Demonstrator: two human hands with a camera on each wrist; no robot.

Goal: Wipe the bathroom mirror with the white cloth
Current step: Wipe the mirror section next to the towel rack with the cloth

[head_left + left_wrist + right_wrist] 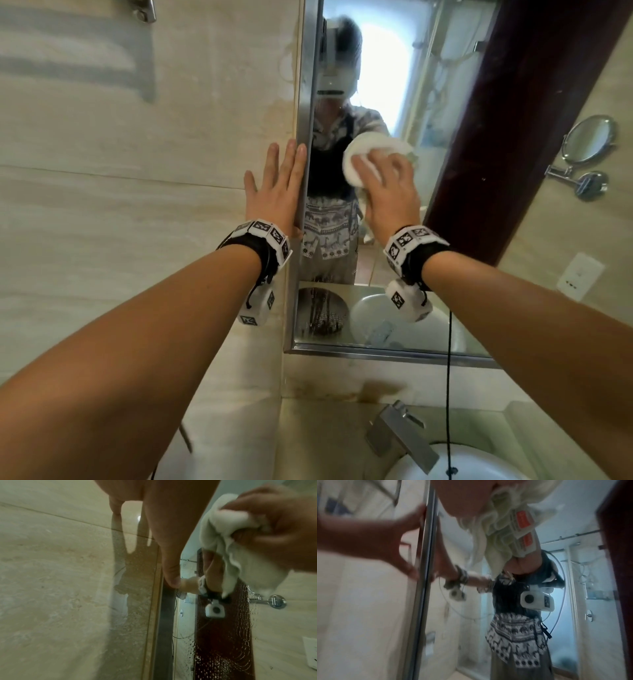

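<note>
The metal-framed mirror (387,68) hangs on a beige tiled wall. My right hand (382,180) grips the bunched white cloth (351,168) and presses it on the glass at chest height, near the left side. The left wrist view shows the cloth (223,524) crumpled under the curled fingers of the right hand (274,527). My left hand (277,181) lies flat and open on the tile, its fingers along the mirror's left frame (305,85). Water droplets (223,655) cover the lower glass. In the right wrist view the cloth (496,534) hangs below the palm.
A white basin (455,462) and a steel faucet (400,435) sit below the mirror. A black cable (448,377) hangs from my right wrist over the basin. A round shaving mirror (589,140) and a wall socket (579,281) show at the right. A metal rail (144,10) is at the top left.
</note>
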